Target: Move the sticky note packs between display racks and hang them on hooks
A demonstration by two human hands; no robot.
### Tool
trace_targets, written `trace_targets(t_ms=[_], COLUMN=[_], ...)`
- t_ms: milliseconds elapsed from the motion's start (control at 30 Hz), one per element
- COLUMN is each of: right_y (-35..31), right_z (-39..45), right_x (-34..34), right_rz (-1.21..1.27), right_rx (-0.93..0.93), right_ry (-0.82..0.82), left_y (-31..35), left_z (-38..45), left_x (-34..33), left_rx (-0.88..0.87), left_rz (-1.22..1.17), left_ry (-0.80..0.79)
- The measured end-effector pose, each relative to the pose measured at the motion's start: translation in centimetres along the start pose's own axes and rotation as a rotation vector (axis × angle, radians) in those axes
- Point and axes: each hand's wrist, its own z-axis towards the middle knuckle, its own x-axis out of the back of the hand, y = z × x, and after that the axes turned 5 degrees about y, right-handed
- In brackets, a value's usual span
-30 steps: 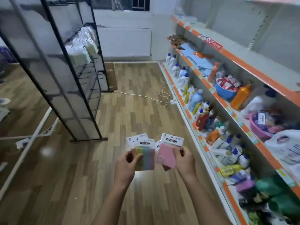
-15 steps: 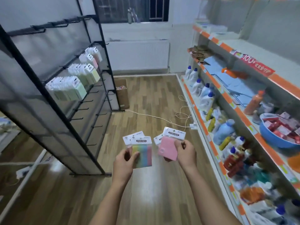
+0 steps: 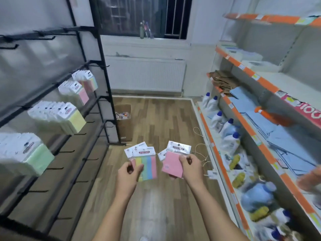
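My left hand [image 3: 127, 177] holds a small stack of sticky note packs [image 3: 147, 164], the front one striped in pastel colours under a white header card. My right hand [image 3: 191, 166] grips another stack, with a pink sticky note pack [image 3: 172, 163] in front. Both stacks are held at waist height over the wooden floor. To my left stands a black display rack [image 3: 102, 87] with rows of hooks. Green packs [image 3: 34, 157], yellow packs [image 3: 69, 119] and pink packs [image 3: 81, 93] hang on its middle row. The lower hooks [image 3: 66, 151] are bare.
White and orange shelving [image 3: 243, 122] lines the right side, loaded with detergent bottles [image 3: 227, 129], blue sheets and other goods. A cardboard box [image 3: 124, 119] sits on the floor by the rack's far end. A radiator [image 3: 145, 75] and a loose white cable [image 3: 199, 146] lie ahead.
The view has tilted up and moved forward along the aisle, so the rack's hanging packs are closer. Both hands keep the same grip on their stacks.
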Motion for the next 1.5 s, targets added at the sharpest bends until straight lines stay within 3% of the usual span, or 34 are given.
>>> trace_targets(t_ms=[267, 533, 733, 1033, 1300, 1500], right_y=[-6.3, -9.5, -13.3, -17.6, -19.5, -21.0], right_z=[15.5, 31.2, 41.7, 43.6, 42.0, 41.6], right_x=[-8.4, -20.4, -29.2, -41.1, -45.8, -48.7], right_rz=[0.052, 0.088, 0.072, 0.064, 0.108, 0.165], right_rx=[0.028, 0.065, 0.179, 0.26, 0.305, 0.225], right_ry=[0.032, -0.18, -0.449, -0.888, -1.118, -1.37], left_y=[4.2, 3.8, 4.7, 6.1, 6.6, 6.1], left_z=[17.8, 32.7, 41.0, 46.6, 48.7, 47.9], left_x=[-5.8, -9.2, -12.6, -10.8, -8.9, -8.5], left_rx=[-0.027, 0.05, 0.132, 0.167, 0.129, 0.121], left_rz=[-0.004, -0.044, -0.095, -0.212, -0.311, -0.281], left_ry=[-0.016, 0.193, 0.405, 0.694, 0.858, 1.038])
